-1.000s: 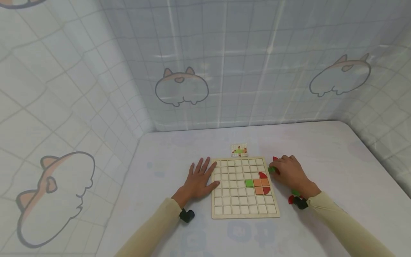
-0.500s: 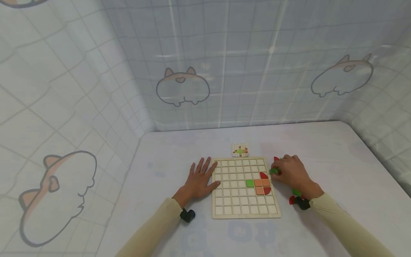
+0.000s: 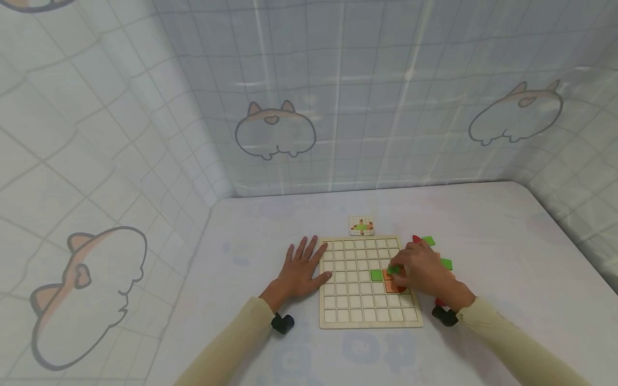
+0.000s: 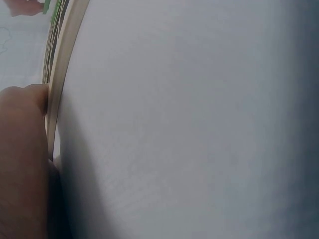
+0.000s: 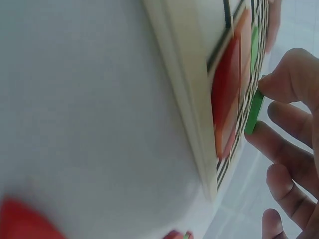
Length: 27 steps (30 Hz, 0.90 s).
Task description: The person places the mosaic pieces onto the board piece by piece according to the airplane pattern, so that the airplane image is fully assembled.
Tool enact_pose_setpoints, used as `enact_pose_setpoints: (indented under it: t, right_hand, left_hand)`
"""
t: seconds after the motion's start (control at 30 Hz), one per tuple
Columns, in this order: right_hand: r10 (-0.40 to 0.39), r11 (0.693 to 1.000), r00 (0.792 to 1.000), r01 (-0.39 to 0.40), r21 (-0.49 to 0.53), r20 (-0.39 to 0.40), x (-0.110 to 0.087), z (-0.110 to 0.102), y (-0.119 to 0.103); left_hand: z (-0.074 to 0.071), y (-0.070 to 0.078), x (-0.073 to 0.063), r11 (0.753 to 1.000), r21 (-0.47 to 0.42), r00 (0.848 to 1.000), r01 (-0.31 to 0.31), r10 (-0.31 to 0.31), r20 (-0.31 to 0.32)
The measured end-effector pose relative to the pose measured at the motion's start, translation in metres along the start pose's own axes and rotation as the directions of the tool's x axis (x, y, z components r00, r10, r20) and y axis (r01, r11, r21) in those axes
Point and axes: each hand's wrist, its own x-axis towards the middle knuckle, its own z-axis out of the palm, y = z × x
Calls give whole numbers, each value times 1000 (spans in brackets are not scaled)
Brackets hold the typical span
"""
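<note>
Pale, grid-printed sheeting (image 3: 372, 107) rises behind and on both sides of the whitish tabletop (image 3: 256, 241), carrying grey-outlined, peach-tinted cartoon animals (image 3: 275, 136): two across the back, others at left.

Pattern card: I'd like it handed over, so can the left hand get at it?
Probably yes: the left hand rests spread, and the card lies uncovered beyond the grid board's far edge.

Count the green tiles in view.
4: one green tile on the board, one held tile pinched by the right hand, and a far tile and near tile right of the board. Others may be hidden under that hand.
</note>
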Motion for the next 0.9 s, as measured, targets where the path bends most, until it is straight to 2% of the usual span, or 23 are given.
enact_pose_setpoints:
  t: [0.17,0.5,0.73,0.9]
  right_hand:
    - [-118,993,992,119,22,-40,-1,7,-9]
    - [-136,991,989,135,22,49,1,18,-25]
    - [-215,977,975,215,1,55,0,21,-27]
    - [-230,973,971,230,14,60,0,20,-27]
  left_hand:
    - [1,0,0,1000,1,1000,-1,1,3]
    - [2,-1,4,1000,15,1000,9,-9,22]
    - [1,0,4,1000,12,999,20,-20,38]
    - [3,-1,4,1000,19,999,17,-17,28]
